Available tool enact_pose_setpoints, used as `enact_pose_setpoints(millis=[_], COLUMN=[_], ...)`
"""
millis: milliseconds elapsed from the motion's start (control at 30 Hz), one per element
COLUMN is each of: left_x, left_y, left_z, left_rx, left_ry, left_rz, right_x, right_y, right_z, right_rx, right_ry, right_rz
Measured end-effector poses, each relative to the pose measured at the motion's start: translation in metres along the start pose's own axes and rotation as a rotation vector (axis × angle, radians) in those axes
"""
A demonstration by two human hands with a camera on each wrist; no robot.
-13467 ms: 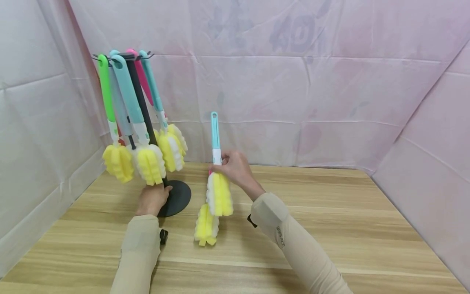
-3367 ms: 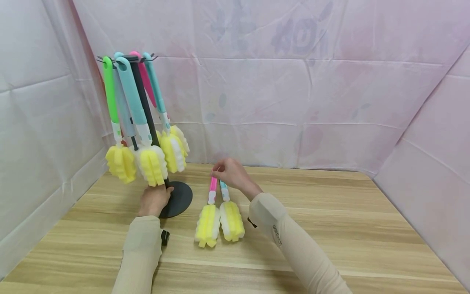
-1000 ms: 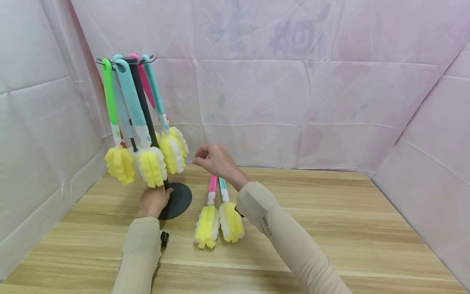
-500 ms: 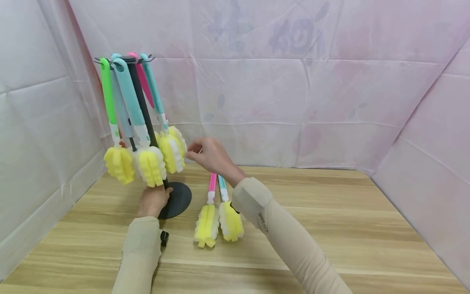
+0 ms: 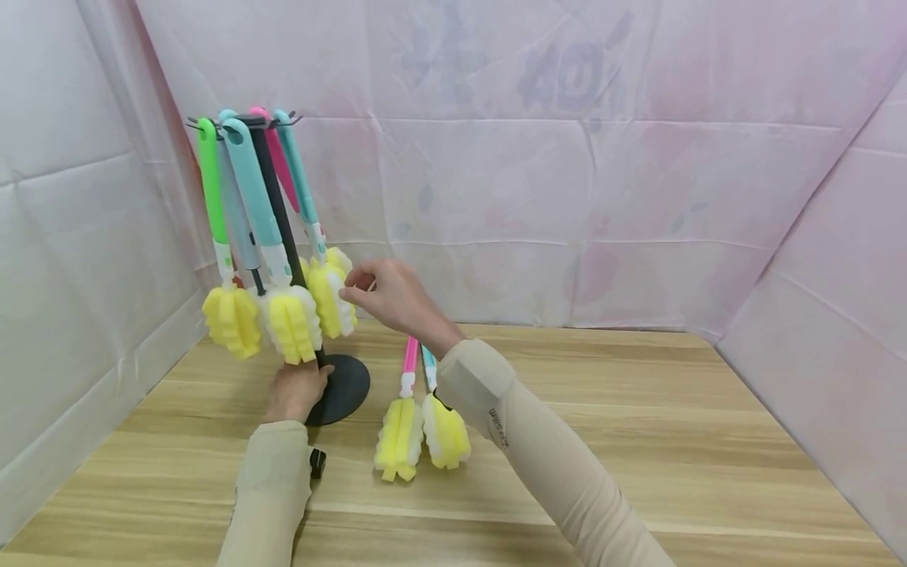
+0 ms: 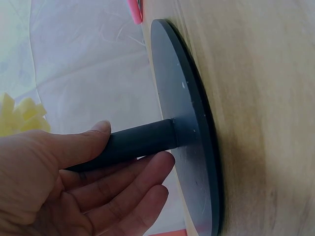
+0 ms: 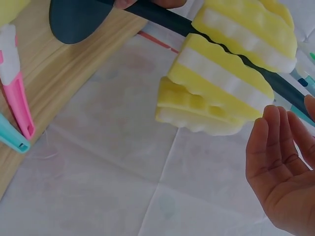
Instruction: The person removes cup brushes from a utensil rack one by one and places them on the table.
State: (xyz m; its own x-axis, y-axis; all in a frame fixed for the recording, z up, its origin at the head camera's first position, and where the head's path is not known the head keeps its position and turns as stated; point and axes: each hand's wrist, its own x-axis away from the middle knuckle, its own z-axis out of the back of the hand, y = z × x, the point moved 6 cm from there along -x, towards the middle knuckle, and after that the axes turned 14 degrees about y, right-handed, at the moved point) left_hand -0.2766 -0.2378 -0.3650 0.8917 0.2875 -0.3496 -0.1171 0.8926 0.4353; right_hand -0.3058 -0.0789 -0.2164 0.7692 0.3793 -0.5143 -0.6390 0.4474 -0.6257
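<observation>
**One side braced, one side free**

Left grip (image 5: 294,391) wraps the post (image 6: 142,140) just above the disc base (image 5: 347,386), presumably to keep the loaded stand (image 5: 288,236) from tipping. Up top, brushes hang by their handle holes, a green-handled brush (image 5: 223,256) among them, so the sponge heads (image 5: 231,319) dangle clear of the surface (image 5: 602,433). And here's the right grip (image 5: 393,295): nothing in it, fingers together, thumb apart, right at the sponge of a teal-handled brush (image 5: 314,235) on the stand; contact is hard to call! Down below, a pink-handled brush (image 5: 401,421) and a light-blue-handled brush (image 5: 446,431) lie side by side, heads nearest the person, apparently lined up for tidiness.
</observation>
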Motion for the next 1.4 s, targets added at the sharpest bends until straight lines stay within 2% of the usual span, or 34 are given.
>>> enact_pose_setpoints(millis=[167,333,500,767,967,1400], left_x=[-0.001,-0.001,-0.002,-0.001,0.000,0.001], left_y=[0.001,0.001,0.000,0.000,-0.001,0.000], left_z=[0.000,0.000,-0.001,0.000,0.002,0.004], left_rx=[-0.009,-0.004,-0.001,0.009,0.003,-0.006], left_ry=[0.009,-0.006,-0.028,-0.029,-0.026,0.000], left_rz=[-0.010,0.008,0.023,0.027,0.032,-0.017], right_x=[-0.003,-0.007,-0.009,-0.011,-0.014,-0.018], right_y=[-0.007,-0.015,-0.018,-0.023,-0.029,-0.033], right_z=[-0.001,-0.005,-0.011,-0.015,-0.017,-0.023], right_rx=[-0.016,-0.059,-0.149,-0.154,-0.204,-0.308], right_ry=[-0.002,-0.002,-0.030,-0.042,-0.048,-0.069], right_rz=[0.011,0.035,0.006,-0.006,-0.008,-0.086])
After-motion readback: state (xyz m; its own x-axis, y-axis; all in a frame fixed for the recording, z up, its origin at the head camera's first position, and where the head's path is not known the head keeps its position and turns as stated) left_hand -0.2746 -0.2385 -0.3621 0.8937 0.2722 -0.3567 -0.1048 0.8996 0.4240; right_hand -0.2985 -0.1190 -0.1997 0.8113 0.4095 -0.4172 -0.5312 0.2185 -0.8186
